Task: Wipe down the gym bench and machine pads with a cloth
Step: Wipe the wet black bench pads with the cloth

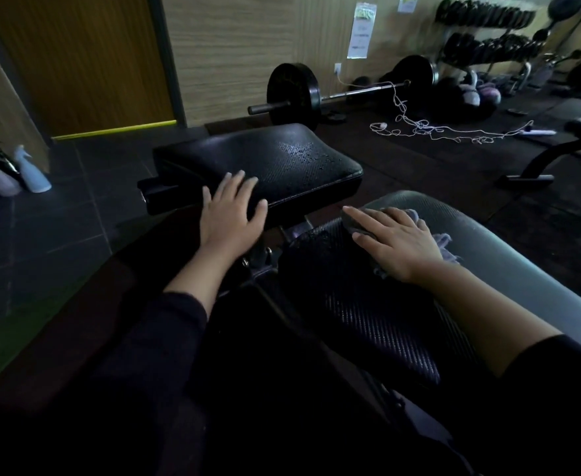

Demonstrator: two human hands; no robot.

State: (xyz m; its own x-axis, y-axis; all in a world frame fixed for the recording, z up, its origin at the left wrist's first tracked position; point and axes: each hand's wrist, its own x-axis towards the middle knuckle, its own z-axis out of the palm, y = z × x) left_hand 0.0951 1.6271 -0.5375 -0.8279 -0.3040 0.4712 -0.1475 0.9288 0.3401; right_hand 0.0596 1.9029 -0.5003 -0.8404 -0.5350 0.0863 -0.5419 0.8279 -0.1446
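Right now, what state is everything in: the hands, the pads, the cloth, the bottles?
Left hand: flat on the seat pad, holding nothing.
Right hand: pressing the cloth.
Cloth: crumpled under the right hand.
Seat pad: beaded with droplets.
Back pad: under the cloth.
Spray bottles: upright on the floor.

black woven-texture bench pads (361,304), pale lilac cloth (443,243), black barbell plates (294,92), yellow-edged brown door (76,56)
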